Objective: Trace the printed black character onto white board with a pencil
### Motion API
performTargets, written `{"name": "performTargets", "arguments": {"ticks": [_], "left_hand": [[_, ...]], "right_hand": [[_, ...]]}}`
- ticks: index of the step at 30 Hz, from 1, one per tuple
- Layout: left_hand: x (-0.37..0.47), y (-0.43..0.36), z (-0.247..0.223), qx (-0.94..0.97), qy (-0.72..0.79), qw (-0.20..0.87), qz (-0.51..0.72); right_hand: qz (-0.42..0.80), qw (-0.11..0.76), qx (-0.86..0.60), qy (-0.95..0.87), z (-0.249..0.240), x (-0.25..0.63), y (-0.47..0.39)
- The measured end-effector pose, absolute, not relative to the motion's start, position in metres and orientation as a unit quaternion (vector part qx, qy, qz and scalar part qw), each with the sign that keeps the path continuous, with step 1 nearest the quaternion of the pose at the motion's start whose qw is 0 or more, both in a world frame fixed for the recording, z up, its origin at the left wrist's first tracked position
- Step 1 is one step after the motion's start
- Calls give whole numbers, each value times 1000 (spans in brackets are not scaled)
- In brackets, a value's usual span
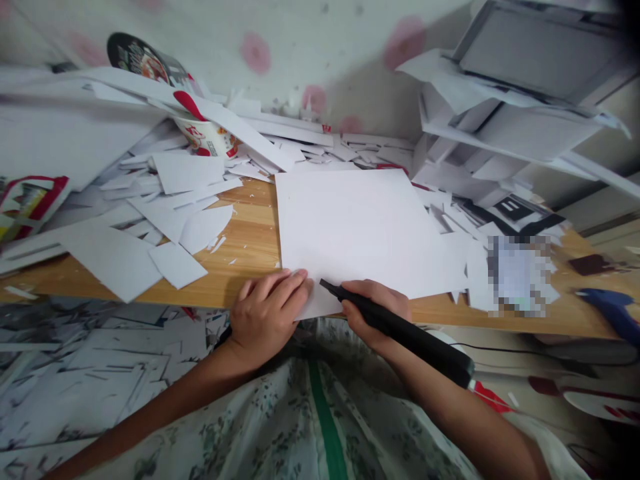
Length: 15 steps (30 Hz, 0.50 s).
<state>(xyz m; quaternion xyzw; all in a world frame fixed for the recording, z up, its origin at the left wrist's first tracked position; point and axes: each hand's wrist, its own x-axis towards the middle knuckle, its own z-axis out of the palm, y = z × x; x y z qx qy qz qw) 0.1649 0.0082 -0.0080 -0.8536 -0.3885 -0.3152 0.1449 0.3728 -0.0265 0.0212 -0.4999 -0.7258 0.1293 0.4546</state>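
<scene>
A large white board (350,227) lies on the wooden table, its near part reaching the front edge. My left hand (270,313) presses on the board's near left corner, palm down and fingers laid out over it, holding nothing. My right hand (375,307) is closed around a thick black handheld cutter (410,340). The cutter's narrow tip points left, close to the fingers of my left hand and over the near part of the board. Whether the tip touches the board I cannot tell.
White offcuts (110,260) pile up on the left and along the wall. A paper cup (207,137) with a red spoon stands back left. White boxy pieces (480,120) are stacked at the right rear. A blue tool (607,307) lies far right. More scraps (100,373) cover the floor.
</scene>
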Motion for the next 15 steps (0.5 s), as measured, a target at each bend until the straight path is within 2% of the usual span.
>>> {"name": "performTargets", "arguments": {"ticks": [15], "left_hand": [[166,10,-10,-849,-387,157,-324]], "right_hand": [[148,477,-495,-711,22,374,-25]]}}
